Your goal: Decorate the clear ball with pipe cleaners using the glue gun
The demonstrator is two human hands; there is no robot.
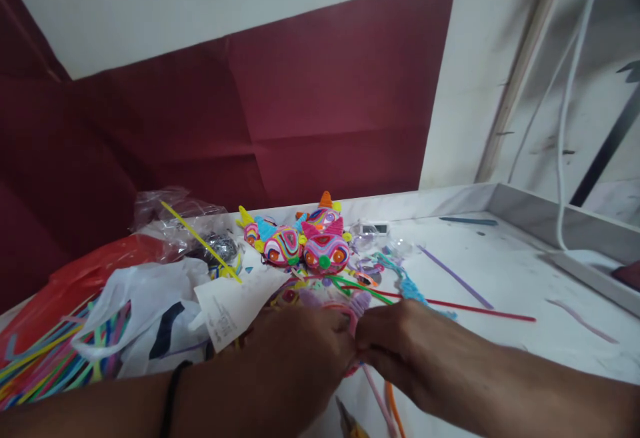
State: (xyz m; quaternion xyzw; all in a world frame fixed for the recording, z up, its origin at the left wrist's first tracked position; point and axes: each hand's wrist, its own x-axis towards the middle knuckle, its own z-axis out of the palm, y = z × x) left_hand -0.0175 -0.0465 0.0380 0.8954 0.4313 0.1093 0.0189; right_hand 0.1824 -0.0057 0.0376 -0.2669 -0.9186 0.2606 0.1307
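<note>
My left hand point(305, 348) and my right hand point(407, 341) meet low in the middle of the view, fingers closed around a pink pipe-cleaner animal head point(345, 308) with lilac ears. My fingers hide most of it. A pale pink pipe cleaner point(377, 398) and an orange one point(394, 408) hang down beneath my right hand. Below my left hand lies a pointed tool point(353, 418) with a yellowish handle, partly cut off by the frame. Just beyond my hands sit several finished-looking colourful animal heads, among them a pink one point(326, 251) with orange eyes and a green nose.
Left of my hands are a white plastic bag point(145, 291), a red bag point(105, 271), a bundle of coloured pipe cleaners point(55, 358) and a white paper slip point(240, 301). Red point(480, 311) and purple point(455, 277) pipe cleaners lie rightward. The white table has a raised rim point(430, 203).
</note>
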